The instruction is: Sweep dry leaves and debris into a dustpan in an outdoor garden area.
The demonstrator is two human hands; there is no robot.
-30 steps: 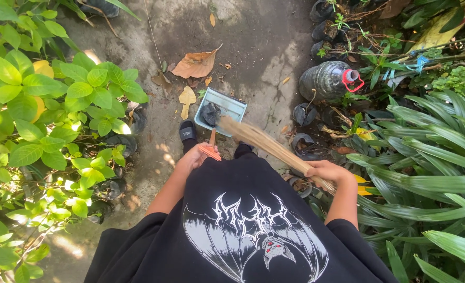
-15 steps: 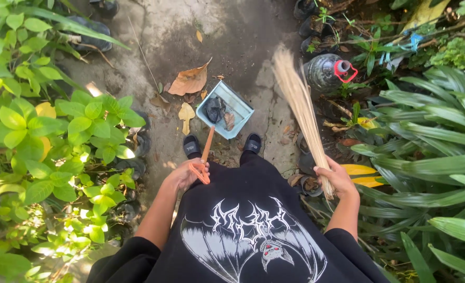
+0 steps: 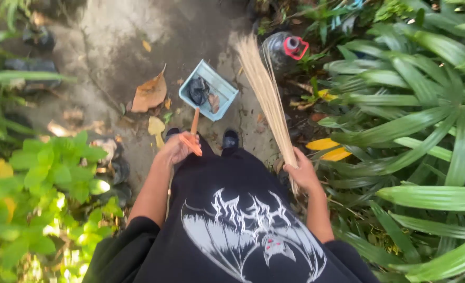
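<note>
You look straight down at a damp, grey concrete garden path [image 3: 111, 36] hemmed in by green plants on both sides. Your left hand [image 3: 177, 148] is closed around the thin orange handle [image 3: 194, 124] of a pale blue rectangular plastic dustpan [image 3: 209, 90], fingers wrapped over its near end. The dustpan sits ahead of your black shoes [image 3: 230, 139], and it holds a dark crumpled scrap and a brown leaf. Your right hand [image 3: 301, 173] grips the bound end of a stick broom of pale straw-coloured ribs [image 3: 266, 97], fingers curled tightly round it. The broom rises away from you and fans out, its tips just to the right of the dustpan, not touching it. A large dry brown leaf [image 3: 150, 93] lies on the path just left of the dustpan, with a smaller yellowish leaf [image 3: 156, 126] nearer your left hand. Beyond the broom tips, a clear plastic bottle with a red cap [image 3: 287, 47] lies among the plants. Long green strap-shaped leaves [image 3: 416, 110] fill the right side.
</note>
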